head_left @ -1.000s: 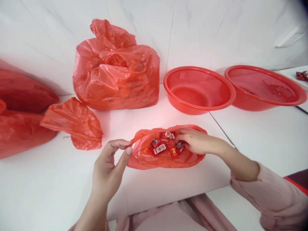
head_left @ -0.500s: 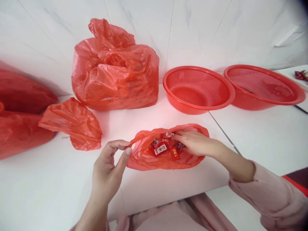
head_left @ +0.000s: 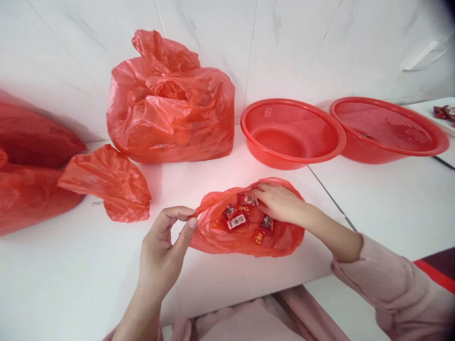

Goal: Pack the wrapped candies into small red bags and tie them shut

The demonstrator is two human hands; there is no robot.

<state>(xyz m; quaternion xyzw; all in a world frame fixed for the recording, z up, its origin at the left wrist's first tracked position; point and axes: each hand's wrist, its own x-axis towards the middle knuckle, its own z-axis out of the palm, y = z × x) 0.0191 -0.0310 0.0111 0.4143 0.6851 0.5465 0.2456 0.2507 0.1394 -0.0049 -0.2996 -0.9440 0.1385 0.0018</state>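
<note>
Head view — red bag (head_left: 227, 244) already open on the table (head_left: 88, 274), packets (head_left: 236, 221) inside, none seen clear of it; left hand (head_left: 163, 251) pinches its rim, right hand (head_left: 282, 203) reaches among packets — finger grip unclear.

Head-worn view, down onto white tabletop (head_left: 85, 265)

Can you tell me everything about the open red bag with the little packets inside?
The open, oblong red plastic bag looks thin, shiny, crinkly and slightly see-through. It lies on the smooth white table, its wide mouth facing up, showing small, shiny red wrapped packets inside. The left hand pinches its rim at one end; the right hand is partly inside it.
</note>
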